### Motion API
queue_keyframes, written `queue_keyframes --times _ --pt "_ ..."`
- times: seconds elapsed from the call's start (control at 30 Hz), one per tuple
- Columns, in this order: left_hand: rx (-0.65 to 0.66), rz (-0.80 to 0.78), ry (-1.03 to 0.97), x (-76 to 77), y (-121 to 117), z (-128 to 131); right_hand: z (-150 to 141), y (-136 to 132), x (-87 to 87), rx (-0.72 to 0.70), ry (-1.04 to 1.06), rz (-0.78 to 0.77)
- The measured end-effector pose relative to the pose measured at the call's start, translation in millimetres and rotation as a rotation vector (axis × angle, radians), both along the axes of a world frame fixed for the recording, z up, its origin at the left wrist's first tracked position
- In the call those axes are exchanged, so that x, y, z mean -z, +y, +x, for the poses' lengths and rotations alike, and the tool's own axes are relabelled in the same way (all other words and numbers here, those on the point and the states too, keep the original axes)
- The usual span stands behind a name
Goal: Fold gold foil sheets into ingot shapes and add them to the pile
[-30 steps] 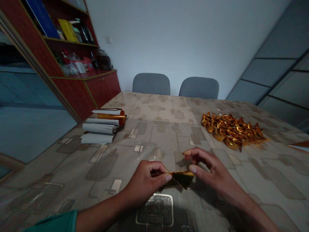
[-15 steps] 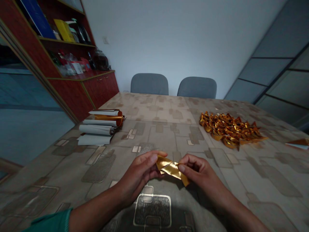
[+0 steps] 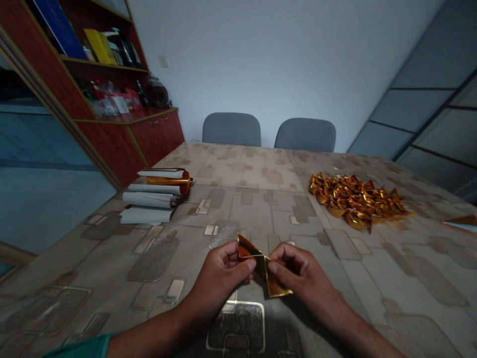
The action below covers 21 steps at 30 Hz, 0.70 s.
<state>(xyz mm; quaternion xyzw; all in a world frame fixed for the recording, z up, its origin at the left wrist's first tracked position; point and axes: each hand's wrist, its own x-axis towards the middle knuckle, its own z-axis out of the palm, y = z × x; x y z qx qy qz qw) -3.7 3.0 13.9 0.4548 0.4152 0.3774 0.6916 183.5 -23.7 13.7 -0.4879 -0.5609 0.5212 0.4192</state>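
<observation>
A folded piece of gold foil paper (image 3: pixel 262 264) is held between my two hands, just above the near part of the table. My left hand (image 3: pixel 225 268) pinches its left end, thumb on the near side. At the middle and right, my right hand (image 3: pixel 296 268) grips it between thumb and fingers. One corner points up beside the left fingers, and a flap hangs down under the right thumb. A thin pale edge crosses the fold. The fingertips behind the paper are hidden.
Rolled gold-and-white paper sheets (image 3: pixel 152 199) lie at the left. A cluster of folded gold foil pieces (image 3: pixel 354 199) covers the right side, and another gold-and-white paper (image 3: pixel 462 222) is at the far right. Two grey chairs (image 3: pixel 231 129) stand behind the patterned table (image 3: pixel 246 174).
The gold paper has turned and opened at its fold, now showing pointed corners and an inner side. My left hand has shifted, its thumb now lying over the near side of the paper.
</observation>
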Motion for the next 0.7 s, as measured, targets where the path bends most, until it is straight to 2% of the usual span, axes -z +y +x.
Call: queue_keyframes --times 0.23,0.43,0.6,0.7 --pt "-0.05 0.084 0.011 -2.0 -5 4 -4 0 3.7 -0.072 0.031 -0.047" --pt "-0.017 0.058 -0.036 5.2 -6 8 -4 -2 7.6 -0.091 0.079 -0.056" --pt "-0.004 0.0 -0.079 3.8 -2 8 -5 -4 6.0 -0.101 0.02 -0.003" --pt "-0.025 -0.061 -0.087 -0.8 2 4 1 -4 -1.9 -0.065 -0.101 0.135"
